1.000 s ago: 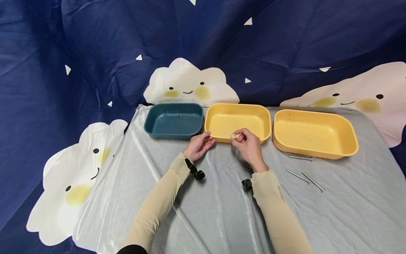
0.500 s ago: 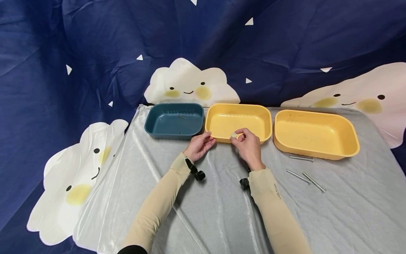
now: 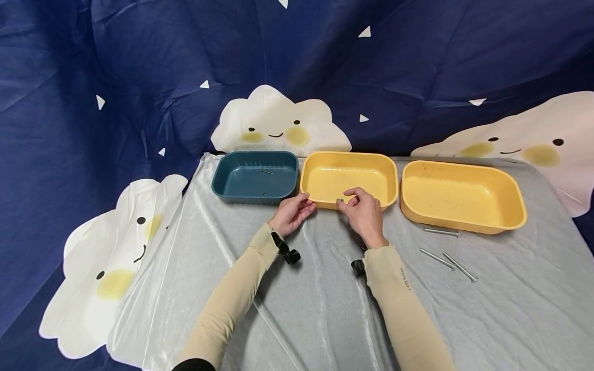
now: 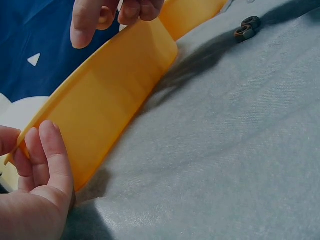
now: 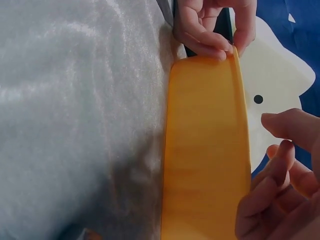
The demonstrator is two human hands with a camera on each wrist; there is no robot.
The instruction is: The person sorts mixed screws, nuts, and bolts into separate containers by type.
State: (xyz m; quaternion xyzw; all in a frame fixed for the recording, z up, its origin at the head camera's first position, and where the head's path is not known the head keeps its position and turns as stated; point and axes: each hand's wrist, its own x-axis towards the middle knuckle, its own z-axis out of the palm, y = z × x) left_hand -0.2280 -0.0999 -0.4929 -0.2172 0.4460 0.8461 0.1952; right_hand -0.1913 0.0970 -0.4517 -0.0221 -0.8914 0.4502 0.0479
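Observation:
My left hand (image 3: 293,213) pinches the near left corner of the middle yellow bin (image 3: 308,176), thumb over the rim and fingers against the outer wall, as the left wrist view shows. Over the near rim of that bin is my right hand (image 3: 364,214), its thumb and index finger parted. A small metal nut (image 3: 340,200) shows edge-on by the thumb tip in the head view. No nut appears between the parted fingers (image 5: 287,127) in the right wrist view. Two more nuts (image 4: 246,30) lie on the cloth, mostly hidden under my right wrist in the head view.
A dark blue bin (image 3: 232,180) with small screws (image 3: 267,171) stands left of the middle bin. Another yellow bin (image 3: 464,222) stands to the right. Three long bolts (image 3: 441,232) lie on the grey cloth (image 3: 320,309) in front of it.
The right thumb and index finger have parted and let go of the nut, which has turned from face-on to edge-on and sits slightly lower. The left hand keeps its place on the rim.

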